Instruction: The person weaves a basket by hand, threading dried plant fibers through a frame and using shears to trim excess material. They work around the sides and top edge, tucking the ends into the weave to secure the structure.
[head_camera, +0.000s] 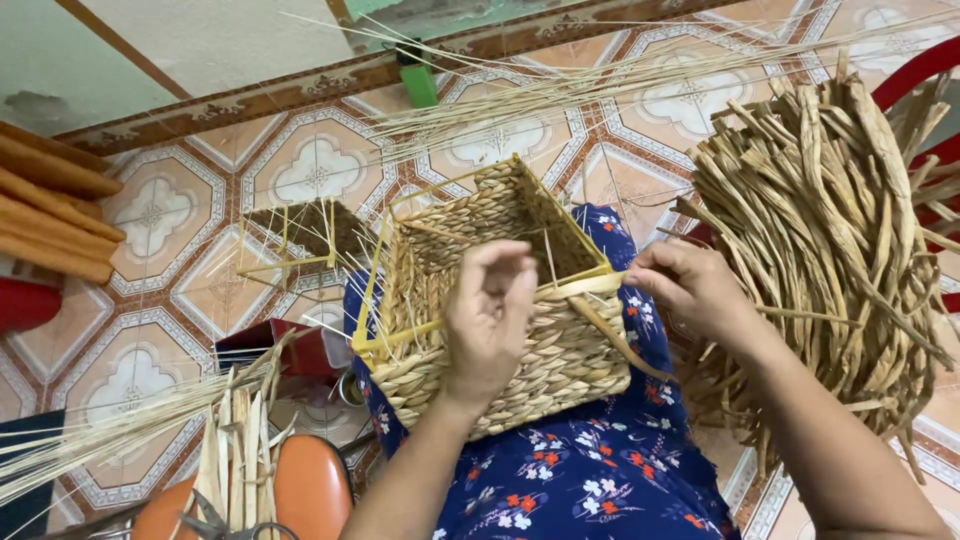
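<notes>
A half-woven square basket (530, 375) of tan braided fibre on a yellow wire frame rests on my lap, on blue floral cloth (600, 470). My left hand (487, 320) lies over its near rim, fingers curled at the top edge. My right hand (690, 285) pinches a flat tan strand (600, 312) that runs from the basket's right corner along the rim. Thin stiff reeds stick up from the basket walls.
A big bundle of dried fibre strands (830, 240) lies at the right over a red chair. A smaller wire-frame basket (300, 235) sits on the patterned tile floor at the left. Pale reeds (110, 435) and an orange stool (310, 490) are at lower left.
</notes>
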